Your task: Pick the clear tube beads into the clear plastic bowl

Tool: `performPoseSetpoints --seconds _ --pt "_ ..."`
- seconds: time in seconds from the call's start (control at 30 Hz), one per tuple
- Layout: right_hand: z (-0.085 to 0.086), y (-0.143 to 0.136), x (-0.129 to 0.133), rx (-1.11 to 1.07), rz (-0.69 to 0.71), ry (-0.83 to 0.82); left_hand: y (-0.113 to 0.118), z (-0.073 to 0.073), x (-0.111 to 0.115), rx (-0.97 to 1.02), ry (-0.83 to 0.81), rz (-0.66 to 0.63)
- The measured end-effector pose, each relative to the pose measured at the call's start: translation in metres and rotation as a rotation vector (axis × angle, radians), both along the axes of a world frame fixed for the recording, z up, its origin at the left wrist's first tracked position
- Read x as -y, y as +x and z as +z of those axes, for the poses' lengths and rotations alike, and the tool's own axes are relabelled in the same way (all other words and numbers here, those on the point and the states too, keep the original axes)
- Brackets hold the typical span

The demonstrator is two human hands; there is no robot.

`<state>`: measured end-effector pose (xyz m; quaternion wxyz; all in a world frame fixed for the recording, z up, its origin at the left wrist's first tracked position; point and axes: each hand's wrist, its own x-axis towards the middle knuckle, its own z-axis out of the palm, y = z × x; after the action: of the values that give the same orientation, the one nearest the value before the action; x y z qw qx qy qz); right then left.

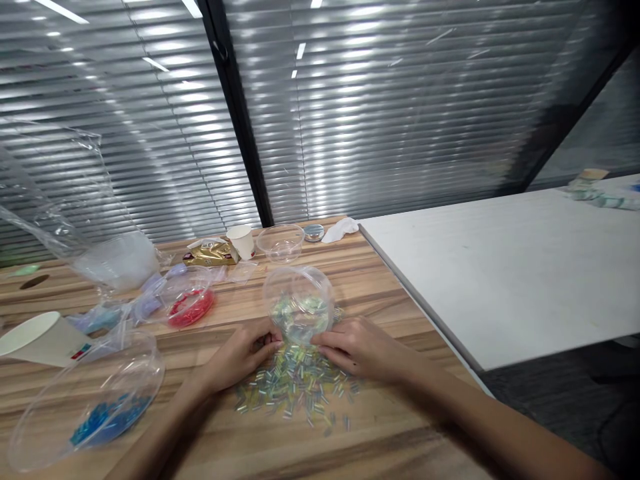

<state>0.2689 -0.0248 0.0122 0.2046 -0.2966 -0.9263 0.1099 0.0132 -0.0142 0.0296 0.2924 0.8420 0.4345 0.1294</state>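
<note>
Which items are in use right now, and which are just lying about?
In use:
- clear round plastic bowl, at the fingertips of the left hand and right hand
- loose pale yellow-blue tubular beads

Probably just lying about:
- glossy red pieces
- small blue pieces
- shiny gold packet
- crumpled white tissue

No legible lettering
Characters on the gold packet (pixel 210 253) are too small and blurred to read.
</note>
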Motion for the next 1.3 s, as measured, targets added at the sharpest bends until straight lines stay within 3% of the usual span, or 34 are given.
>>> performPoseSetpoints --seconds 1.3 --pt "-0.0011 -0.0001 0.0011 -0.111 -0.025 0.040 -0.0020 -0.0005 -0.0011 0.069 0.026 -0.007"
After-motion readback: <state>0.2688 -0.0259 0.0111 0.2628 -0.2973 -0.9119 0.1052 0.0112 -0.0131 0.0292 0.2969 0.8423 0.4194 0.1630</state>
